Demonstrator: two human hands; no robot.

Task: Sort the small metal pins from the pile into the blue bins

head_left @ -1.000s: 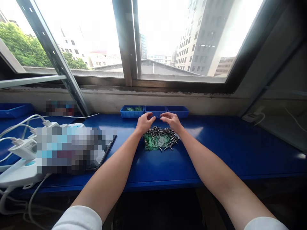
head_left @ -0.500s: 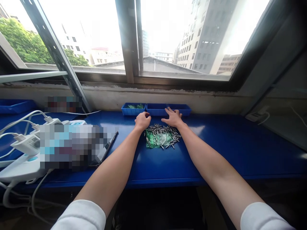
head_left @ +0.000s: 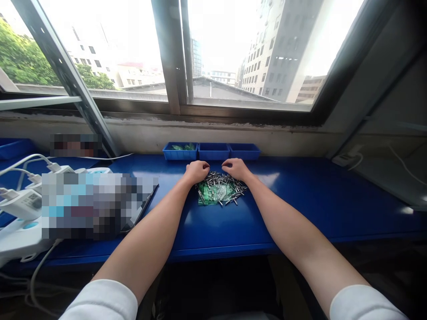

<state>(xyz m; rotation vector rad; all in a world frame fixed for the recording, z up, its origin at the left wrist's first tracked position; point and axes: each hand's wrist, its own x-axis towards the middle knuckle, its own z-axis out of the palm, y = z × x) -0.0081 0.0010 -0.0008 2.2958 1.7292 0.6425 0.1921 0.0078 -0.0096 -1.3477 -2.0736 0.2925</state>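
A heap of small, shiny metal rods [head_left: 218, 178], too small to name by kind, lies on the blue table. Under and among them are green-tinted clear plastic bags [head_left: 213, 194]. My left hand [head_left: 198, 171] is at the heap's far left side with fingers curled in; whatever it may hold is hidden. Over the far right side is my right hand [head_left: 236, 169], its fingers bent down toward the rods and its fingertips partly hidden. Behind both hands stands a row of blue bins: a left bin [head_left: 180, 154] with green bags in it, a middle bin [head_left: 213, 153] and a right bin [head_left: 245, 153].
White power strips with plugged-in chargers [head_left: 25, 202] and cables fill the table's left side, beside a blurred-out area. A dark-edged flat device [head_left: 145, 206] lies near my left forearm. A metal shelf post [head_left: 90, 115] rises at the left before the window.
My right hand has drawn back from the right-hand bins to the heap, and its spread fingers have curled. My left hand stays by the heap's left side. The view has shifted slightly.
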